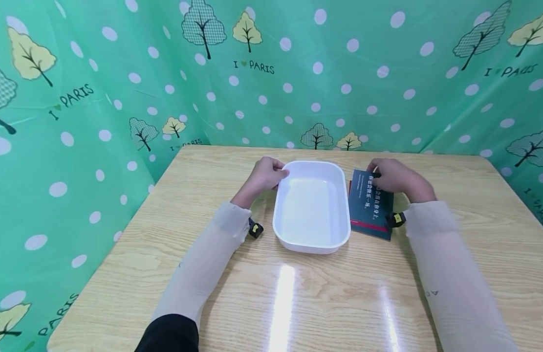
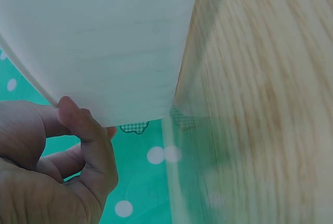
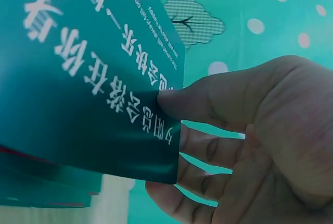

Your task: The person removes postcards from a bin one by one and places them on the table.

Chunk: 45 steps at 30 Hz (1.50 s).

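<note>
A white plastic basin (image 1: 313,247) with rounded corners stands on the table. My left hand (image 1: 267,173) grips its rim at the far left corner, the thumb and fingers on either side of the wall. In the left wrist view the basin's outer wall (image 2: 119,52) fills the upper left. Right of the basin is a dark teal booklet (image 1: 369,210) with white lettering and a red stripe. My right hand (image 1: 396,177) pinches its far edge, thumb on the printed cover (image 3: 93,109) and fingers behind. More booklets (image 3: 47,187) lie beneath it, mostly hidden.
The light wood table (image 1: 324,298) reaches to a green dotted cloth (image 1: 363,98) with printed trees, hanging behind and at the sides. A small black camera is strapped at each wrist, the left one (image 1: 255,228) close to the basin.
</note>
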Each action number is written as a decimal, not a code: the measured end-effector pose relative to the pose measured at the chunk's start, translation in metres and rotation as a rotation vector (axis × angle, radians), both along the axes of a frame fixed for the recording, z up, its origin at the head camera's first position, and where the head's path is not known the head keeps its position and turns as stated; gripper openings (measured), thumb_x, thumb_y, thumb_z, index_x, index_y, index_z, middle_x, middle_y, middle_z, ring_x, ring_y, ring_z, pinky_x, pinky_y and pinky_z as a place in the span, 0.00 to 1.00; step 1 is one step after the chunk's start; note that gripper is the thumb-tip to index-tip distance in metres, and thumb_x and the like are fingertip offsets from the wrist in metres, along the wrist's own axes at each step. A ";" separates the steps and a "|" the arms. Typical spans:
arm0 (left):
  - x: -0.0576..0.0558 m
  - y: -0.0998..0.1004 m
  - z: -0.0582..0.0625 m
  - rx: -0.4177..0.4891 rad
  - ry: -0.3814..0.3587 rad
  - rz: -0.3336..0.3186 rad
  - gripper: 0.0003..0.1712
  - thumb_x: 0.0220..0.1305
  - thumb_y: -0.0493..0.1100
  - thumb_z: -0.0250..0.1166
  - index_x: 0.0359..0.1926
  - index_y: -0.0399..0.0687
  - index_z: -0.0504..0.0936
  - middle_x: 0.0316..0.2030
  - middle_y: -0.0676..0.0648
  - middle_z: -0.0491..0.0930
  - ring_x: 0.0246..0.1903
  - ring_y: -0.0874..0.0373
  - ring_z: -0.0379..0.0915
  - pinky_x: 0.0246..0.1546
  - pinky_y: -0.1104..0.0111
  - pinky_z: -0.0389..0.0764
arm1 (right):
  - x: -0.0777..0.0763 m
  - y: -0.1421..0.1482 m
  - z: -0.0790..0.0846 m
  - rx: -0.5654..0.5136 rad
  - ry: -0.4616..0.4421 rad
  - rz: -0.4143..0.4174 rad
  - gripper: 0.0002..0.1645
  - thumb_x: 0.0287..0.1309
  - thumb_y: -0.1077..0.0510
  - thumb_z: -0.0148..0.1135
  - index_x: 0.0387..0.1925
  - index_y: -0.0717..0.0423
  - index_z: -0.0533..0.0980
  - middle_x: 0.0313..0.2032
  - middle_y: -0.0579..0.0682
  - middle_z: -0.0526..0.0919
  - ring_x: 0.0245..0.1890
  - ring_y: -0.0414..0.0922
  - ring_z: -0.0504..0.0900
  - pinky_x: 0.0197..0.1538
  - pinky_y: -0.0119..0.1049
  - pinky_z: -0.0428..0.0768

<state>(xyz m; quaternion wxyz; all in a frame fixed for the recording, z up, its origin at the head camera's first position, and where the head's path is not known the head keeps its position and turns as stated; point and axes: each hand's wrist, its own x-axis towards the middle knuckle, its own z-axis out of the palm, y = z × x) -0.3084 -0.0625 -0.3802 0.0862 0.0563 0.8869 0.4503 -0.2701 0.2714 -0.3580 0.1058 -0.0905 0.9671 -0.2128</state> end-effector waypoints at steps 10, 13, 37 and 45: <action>0.001 0.000 0.000 0.003 0.005 -0.003 0.14 0.69 0.45 0.62 0.49 0.40 0.82 0.33 0.46 0.81 0.25 0.55 0.79 0.27 0.66 0.85 | -0.004 -0.001 -0.012 0.049 -0.027 0.018 0.16 0.64 0.66 0.55 0.53 0.68 0.72 0.46 0.67 0.77 0.38 0.56 0.77 0.43 0.51 0.81; 0.001 0.000 0.000 0.005 0.004 -0.002 0.14 0.69 0.45 0.62 0.49 0.41 0.82 0.32 0.47 0.81 0.25 0.55 0.79 0.28 0.65 0.85 | -0.006 -0.002 -0.014 0.060 -0.011 0.018 0.16 0.63 0.65 0.57 0.52 0.67 0.73 0.45 0.66 0.78 0.39 0.55 0.76 0.44 0.51 0.80; 0.001 0.000 0.001 -0.001 0.000 0.000 0.14 0.69 0.45 0.62 0.50 0.41 0.81 0.34 0.46 0.81 0.22 0.57 0.77 0.29 0.63 0.84 | -0.010 -0.004 -0.021 0.078 -0.046 0.016 0.17 0.63 0.66 0.58 0.53 0.66 0.74 0.48 0.68 0.76 0.42 0.58 0.76 0.47 0.55 0.79; 0.000 -0.001 0.001 0.001 -0.011 -0.010 0.15 0.70 0.45 0.62 0.51 0.40 0.81 0.34 0.46 0.81 0.23 0.56 0.78 0.26 0.66 0.84 | -0.007 -0.004 -0.017 0.084 -0.009 0.020 0.17 0.65 0.64 0.54 0.54 0.67 0.73 0.47 0.67 0.76 0.41 0.57 0.76 0.45 0.52 0.79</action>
